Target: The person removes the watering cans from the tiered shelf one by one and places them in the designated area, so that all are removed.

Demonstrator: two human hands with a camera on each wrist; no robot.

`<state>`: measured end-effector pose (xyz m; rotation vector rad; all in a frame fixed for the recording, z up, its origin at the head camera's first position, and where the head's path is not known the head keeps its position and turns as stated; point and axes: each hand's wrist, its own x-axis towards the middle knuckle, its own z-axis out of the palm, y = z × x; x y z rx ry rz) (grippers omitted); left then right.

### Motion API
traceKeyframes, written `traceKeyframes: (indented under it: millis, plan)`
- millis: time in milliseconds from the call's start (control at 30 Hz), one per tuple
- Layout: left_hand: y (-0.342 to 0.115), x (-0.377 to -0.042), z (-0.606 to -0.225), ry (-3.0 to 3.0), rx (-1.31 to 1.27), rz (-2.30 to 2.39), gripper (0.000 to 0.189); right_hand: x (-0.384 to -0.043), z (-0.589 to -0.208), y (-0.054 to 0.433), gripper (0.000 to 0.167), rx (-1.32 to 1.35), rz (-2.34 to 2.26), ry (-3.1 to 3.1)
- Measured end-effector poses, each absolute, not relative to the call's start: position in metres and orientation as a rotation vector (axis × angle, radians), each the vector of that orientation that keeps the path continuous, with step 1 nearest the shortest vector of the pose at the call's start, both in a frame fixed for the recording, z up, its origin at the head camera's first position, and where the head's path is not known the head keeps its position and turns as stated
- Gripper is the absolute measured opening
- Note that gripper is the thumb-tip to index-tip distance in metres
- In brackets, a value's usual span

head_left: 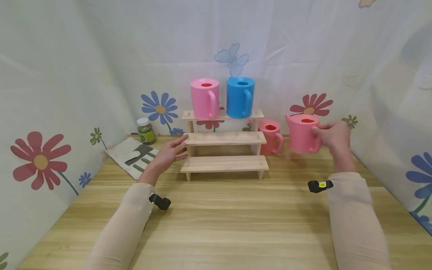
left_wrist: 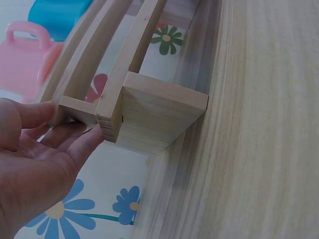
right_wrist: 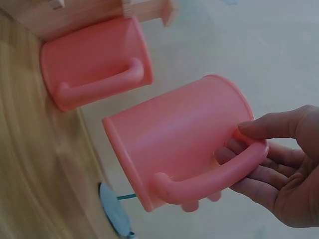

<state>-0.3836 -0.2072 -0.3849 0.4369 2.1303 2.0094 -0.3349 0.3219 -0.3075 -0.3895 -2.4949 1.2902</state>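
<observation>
Can (head_left: 303, 135), pink and spouted, is in our right hand (head_left: 337, 137), upright and seemingly just off the table (head_left: 243, 225). We grasp it by the handle (right_wrist: 214, 184): thumb pressed near its top, fingers through the loop. All the weight hangs from one side, so if our thumb slackens, the can could tip or twist around the handle.

Just left of the grip stands the red can (head_left: 270, 144), near ours but apart, beside the stand (head_left: 226, 164). A low swing that way could knock the two together or jolt the stand. Farther left and higher, the blue can (head_left: 237, 99) sits on the top shelf (head_left: 222, 116), then the other pink can (head_left: 201, 100). Both would likely topple if the stand were bumped. Our left hand (head_left: 168, 152), at the stand's far end, touches the middle shelf (head_left: 226, 138) with loose fingers, wrapped around nothing; a push from it could shift the stand under those cans. Farthest left are the glove (head_left: 126, 154) and, behind it, an upright jar (head_left: 146, 133), well apart from the grip.
</observation>
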Motion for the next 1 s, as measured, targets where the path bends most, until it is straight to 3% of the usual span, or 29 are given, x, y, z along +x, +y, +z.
traceKeyframes:
  millis: [467,1000]
  plan:
    - [-0.204,-0.381,-0.384,2.128,0.437,2.000,0.051,-0.367,-0.360,0.315,0.041,-0.408,1.361,-2.532]
    - [-0.206,-0.383,-0.384,2.148,0.420,1.999,0.050,-0.371,-0.363,0.308,0.039,-0.331,1.282,-2.585]
